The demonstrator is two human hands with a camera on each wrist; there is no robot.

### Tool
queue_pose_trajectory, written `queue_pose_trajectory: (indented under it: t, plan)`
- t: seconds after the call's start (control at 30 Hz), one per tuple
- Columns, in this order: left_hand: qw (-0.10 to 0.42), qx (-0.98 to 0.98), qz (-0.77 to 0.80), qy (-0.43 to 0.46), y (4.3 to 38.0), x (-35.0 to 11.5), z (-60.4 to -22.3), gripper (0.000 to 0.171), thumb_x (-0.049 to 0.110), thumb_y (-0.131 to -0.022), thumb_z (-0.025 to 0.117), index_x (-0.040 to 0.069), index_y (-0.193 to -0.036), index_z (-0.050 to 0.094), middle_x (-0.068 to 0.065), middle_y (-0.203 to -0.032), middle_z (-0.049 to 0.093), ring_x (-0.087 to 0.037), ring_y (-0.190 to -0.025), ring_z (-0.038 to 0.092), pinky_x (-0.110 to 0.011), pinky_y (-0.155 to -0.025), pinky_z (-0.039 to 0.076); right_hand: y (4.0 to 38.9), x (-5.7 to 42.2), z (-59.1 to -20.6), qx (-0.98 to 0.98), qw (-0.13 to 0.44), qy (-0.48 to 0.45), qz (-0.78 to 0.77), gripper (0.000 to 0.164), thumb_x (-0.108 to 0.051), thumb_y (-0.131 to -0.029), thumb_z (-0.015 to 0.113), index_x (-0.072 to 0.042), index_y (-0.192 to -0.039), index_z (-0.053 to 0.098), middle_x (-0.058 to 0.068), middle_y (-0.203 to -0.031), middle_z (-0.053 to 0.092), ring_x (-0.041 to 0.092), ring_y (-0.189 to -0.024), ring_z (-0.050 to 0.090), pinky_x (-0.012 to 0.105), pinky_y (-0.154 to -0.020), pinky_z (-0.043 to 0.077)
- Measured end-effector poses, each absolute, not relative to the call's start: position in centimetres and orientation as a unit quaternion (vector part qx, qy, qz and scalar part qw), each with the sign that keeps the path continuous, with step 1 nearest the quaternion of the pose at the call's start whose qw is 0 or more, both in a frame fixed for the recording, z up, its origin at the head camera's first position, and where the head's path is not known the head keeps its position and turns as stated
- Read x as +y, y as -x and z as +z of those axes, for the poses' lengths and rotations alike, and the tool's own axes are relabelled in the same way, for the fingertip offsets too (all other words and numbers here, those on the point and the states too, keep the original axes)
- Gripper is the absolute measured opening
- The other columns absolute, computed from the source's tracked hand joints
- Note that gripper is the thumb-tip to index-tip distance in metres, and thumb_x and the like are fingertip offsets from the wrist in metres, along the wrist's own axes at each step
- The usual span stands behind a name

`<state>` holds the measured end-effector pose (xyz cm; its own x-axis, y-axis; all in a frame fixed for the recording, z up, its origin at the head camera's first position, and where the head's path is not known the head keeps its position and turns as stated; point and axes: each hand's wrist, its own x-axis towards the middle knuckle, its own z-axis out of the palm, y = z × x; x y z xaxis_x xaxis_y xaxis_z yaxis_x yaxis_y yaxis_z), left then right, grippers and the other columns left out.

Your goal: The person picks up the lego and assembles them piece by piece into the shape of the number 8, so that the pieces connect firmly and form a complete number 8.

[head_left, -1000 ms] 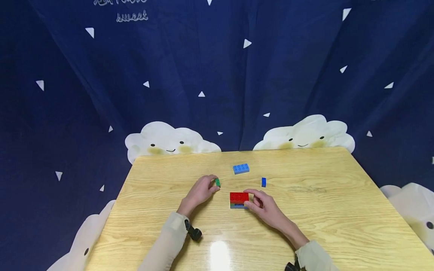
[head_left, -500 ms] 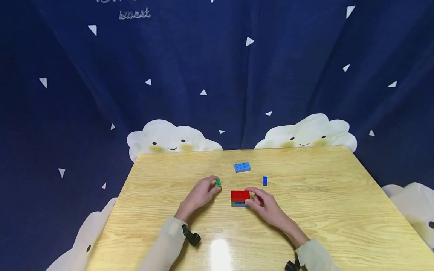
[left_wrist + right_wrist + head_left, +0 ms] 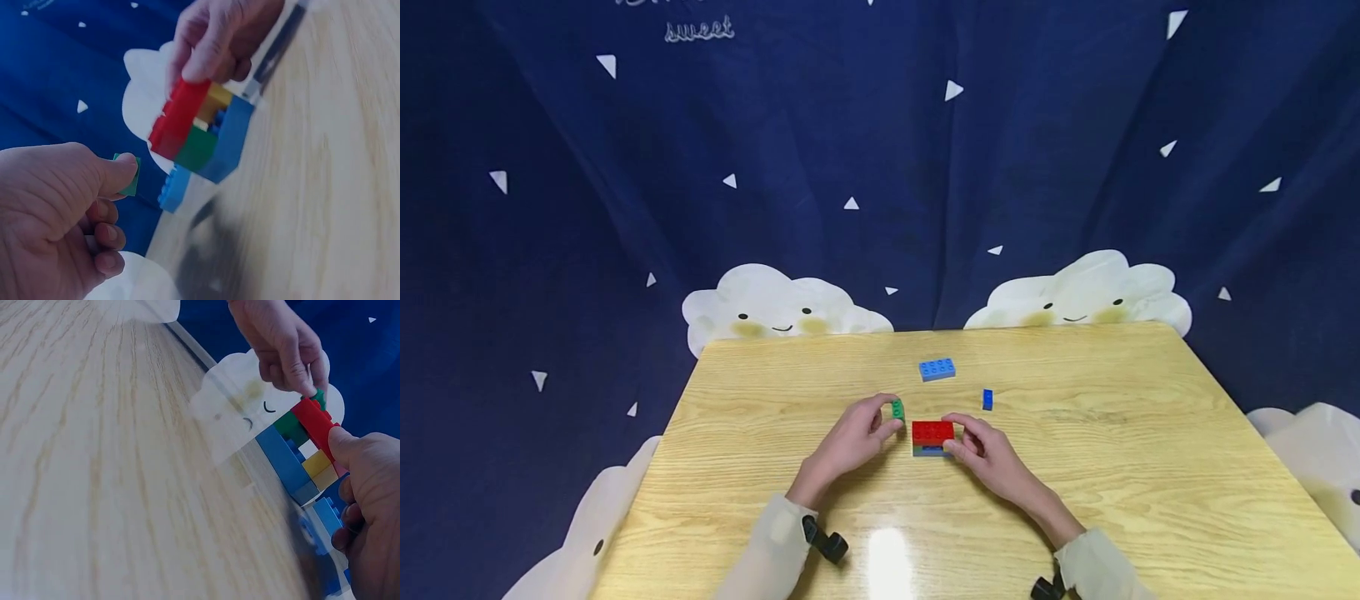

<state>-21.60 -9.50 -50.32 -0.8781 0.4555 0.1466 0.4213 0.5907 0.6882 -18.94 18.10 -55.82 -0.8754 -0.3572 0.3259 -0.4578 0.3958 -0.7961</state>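
My left hand [image 3: 856, 435] pinches a small green brick [image 3: 897, 409] between thumb and fingers, just left of a brick stack. In the left wrist view the thumb covers much of that brick [image 3: 132, 181]. The stack has a red brick [image 3: 932, 432] on top, studs up. Under it, a green brick [image 3: 197, 149] and a yellow brick [image 3: 317, 464] stand at opposite ends of a blue base brick [image 3: 232, 136], leaving a gap between them. My right hand [image 3: 988, 457] holds the stack at its right end, thumb and fingers on the red brick.
Behind the stack a light blue brick [image 3: 937, 370] lies on the wooden table [image 3: 1120, 475]. A small dark blue brick [image 3: 987, 400] lies to its right. A dark blue curtain [image 3: 895, 167] with white clouds hangs beyond the table's far edge.
My left hand has moved right with the green brick, closer to the stack. The right hand keeps its hold on the stack in about the same place.
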Motion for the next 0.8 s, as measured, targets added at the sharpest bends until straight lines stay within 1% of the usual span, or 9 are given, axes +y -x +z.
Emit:
queue_pose_trajectory:
  t: [0.3, 0.43, 0.53, 0.8]
  plan:
    - [0.043, 0.880, 0.393, -0.262, 20.3, -8.5, -49.1, 0.044, 0.026, -0.103, 0.069, 0.008, -0.141, 0.061, 0.006, -0.067, 0.047, -0.006, -0.058, 0.043, -0.023, -0.055, 0.037, 18.7, 18.2, -55.9, -0.832, 0.051, -0.243, 0.495, 0.035, -0.017, -0.100, 0.072, -0.015, -0.135, 0.065, -0.010, -0.071, 0.040, 0.003, -0.063, 0.037, 0.025, -0.061, 0.036]
    - [0.042, 0.882, 0.390, -0.262, 20.1, -8.3, -49.2, 0.044, 0.025, -0.102, 0.070, 0.006, -0.141, 0.062, 0.006, -0.069, 0.048, -0.007, -0.060, 0.043, -0.023, -0.055, 0.037, 18.8, 18.1, -55.9, -0.835, 0.051, -0.244, 0.491, 0.037, -0.017, -0.100, 0.071, -0.011, -0.136, 0.065, -0.010, -0.071, 0.040, 0.003, -0.063, 0.037, 0.025, -0.061, 0.036]
    - [0.043, 0.882, 0.388, -0.263, 20.0, -8.1, -49.3, 0.043, 0.026, -0.102, 0.070, 0.007, -0.140, 0.062, 0.005, -0.069, 0.048, -0.007, -0.060, 0.043, -0.023, -0.055, 0.036, 18.9, 18.1, -55.8, -0.836, 0.053, -0.247, 0.488, 0.038, -0.017, -0.100, 0.071, -0.008, -0.136, 0.065, -0.010, -0.072, 0.040, 0.003, -0.064, 0.037, 0.025, -0.061, 0.036]
    - [0.038, 0.885, 0.376, -0.270, 19.9, -7.8, -49.4, 0.039, 0.028, -0.102, 0.070, 0.011, -0.137, 0.065, 0.006, -0.069, 0.048, -0.006, -0.060, 0.042, -0.023, -0.056, 0.036, 18.8, 18.0, -55.6, -0.835, 0.051, -0.246, 0.489, 0.038, -0.016, -0.100, 0.071, -0.006, -0.136, 0.064, -0.009, -0.071, 0.040, 0.003, -0.063, 0.036, 0.025, -0.060, 0.035]
